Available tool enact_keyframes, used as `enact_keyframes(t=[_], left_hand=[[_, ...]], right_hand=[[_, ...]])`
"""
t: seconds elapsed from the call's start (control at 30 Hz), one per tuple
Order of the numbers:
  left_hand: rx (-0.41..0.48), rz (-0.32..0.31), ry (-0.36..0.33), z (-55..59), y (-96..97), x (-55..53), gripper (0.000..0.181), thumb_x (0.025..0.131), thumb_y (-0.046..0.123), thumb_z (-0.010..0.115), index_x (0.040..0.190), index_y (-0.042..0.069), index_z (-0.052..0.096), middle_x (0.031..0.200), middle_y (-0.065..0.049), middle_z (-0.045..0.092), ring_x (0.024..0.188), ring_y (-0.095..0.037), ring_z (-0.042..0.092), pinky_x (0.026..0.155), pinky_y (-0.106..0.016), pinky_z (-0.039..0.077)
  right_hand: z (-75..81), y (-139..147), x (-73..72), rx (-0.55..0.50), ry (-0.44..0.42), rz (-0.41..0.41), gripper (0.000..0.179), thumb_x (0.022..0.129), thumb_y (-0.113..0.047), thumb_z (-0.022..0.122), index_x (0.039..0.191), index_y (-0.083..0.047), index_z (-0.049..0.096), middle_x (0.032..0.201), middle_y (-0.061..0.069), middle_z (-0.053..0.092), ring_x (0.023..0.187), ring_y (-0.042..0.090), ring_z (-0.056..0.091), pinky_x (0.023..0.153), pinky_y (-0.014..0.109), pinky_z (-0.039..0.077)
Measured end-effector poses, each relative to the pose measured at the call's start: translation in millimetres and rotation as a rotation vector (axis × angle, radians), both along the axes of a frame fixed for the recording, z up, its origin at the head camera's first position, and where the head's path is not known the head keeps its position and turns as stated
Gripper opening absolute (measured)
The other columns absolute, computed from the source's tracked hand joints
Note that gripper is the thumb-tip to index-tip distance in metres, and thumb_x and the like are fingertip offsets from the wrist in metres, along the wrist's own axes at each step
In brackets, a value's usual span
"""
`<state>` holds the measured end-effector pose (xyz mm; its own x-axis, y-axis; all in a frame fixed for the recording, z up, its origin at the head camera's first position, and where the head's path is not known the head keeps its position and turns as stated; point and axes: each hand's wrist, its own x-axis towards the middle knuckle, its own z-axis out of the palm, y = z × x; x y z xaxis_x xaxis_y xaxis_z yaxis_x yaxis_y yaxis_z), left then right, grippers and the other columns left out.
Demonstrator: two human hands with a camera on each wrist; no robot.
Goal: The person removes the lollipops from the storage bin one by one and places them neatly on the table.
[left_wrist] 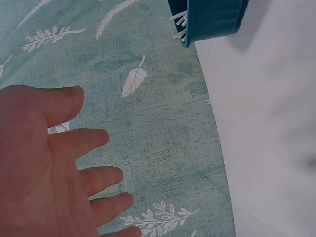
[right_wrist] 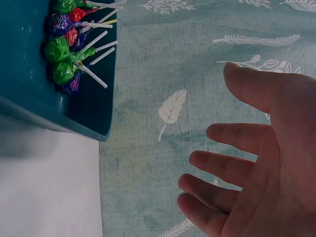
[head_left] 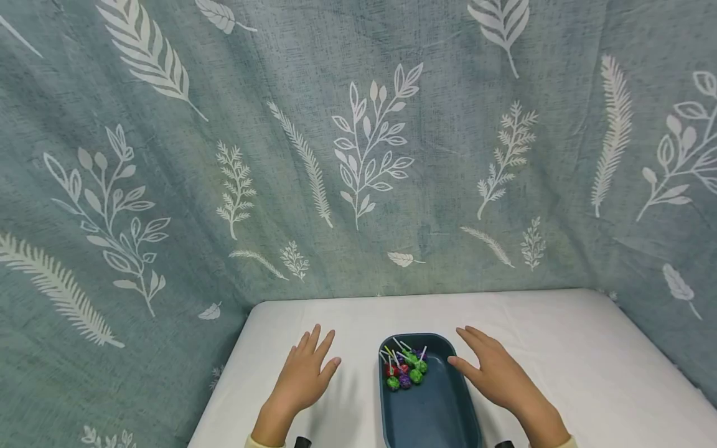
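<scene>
A dark blue rectangular bin [head_left: 431, 417] stands on the white table, between my two hands. Several lollipops [head_left: 404, 368] in green, red and purple wrappers lie bunched at its far end, most of their white sticks leaning toward the far wall of the bin. To the left of the bin, my left hand [head_left: 305, 376] hovers over the table with fingers spread and nothing in it. My right hand [head_left: 495, 373] hovers just right of the bin, fingers straight, thumb tip overlapping the bin's right rim in the head view. In the right wrist view the green-wrapped lollipops [right_wrist: 61, 71] show nearest the rim.
The white table [head_left: 588, 361] reaches back to a blue-green curtain [head_left: 370, 249] printed with white leaves, which also hangs along both sides. Small black objects [head_left: 302, 442] show below each wrist at the bottom edge of the head view.
</scene>
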<state>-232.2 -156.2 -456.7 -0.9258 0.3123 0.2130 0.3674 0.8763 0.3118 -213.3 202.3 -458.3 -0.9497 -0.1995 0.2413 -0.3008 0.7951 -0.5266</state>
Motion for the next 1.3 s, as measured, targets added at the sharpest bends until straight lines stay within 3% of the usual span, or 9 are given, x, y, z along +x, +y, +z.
enact_keyframes(t=[0.33, 0.93, 1.3], left_hand=[[0.077, -0.022, -0.004, -11.8, 4.7, -0.8, 0.053, 0.092, 0.044, 0.037, 0.136, 0.015, 0.036, 0.141, -0.013, 0.026, 0.127, -0.035, 0.02, 0.098, -0.056, 0.021], [0.202, -0.047, -0.13, -40.0, 30.1, 0.6, 0.055, 0.092, 0.046, 0.037, 0.139, 0.018, 0.03, 0.14, -0.01, 0.028, 0.125, -0.029, 0.028, 0.096, -0.05, 0.03], [0.282, -0.026, -0.172, -57.1, 47.2, 0.1, 0.055, 0.091, 0.047, 0.037, 0.138, 0.02, 0.03, 0.138, -0.008, 0.033, 0.123, -0.027, 0.032, 0.094, -0.05, 0.032]], right_hand=[[-5.0, -13, -6.3, -0.048, -0.099, 0.011, 0.076, 0.078, -0.062, 0.046, 0.133, -0.01, 0.039, 0.133, 0.012, 0.038, 0.12, 0.032, 0.035, 0.09, 0.053, 0.034], [-13.0, -32, -20.8, -0.083, -0.196, -0.069, 0.076, 0.077, -0.063, 0.048, 0.127, -0.006, 0.046, 0.124, 0.015, 0.047, 0.109, 0.033, 0.047, 0.084, 0.05, 0.04], [-16.7, -42, -28.0, -0.084, -0.181, -0.064, 0.072, 0.078, -0.055, 0.055, 0.125, -0.002, 0.048, 0.12, 0.015, 0.051, 0.106, 0.033, 0.049, 0.083, 0.05, 0.041]])
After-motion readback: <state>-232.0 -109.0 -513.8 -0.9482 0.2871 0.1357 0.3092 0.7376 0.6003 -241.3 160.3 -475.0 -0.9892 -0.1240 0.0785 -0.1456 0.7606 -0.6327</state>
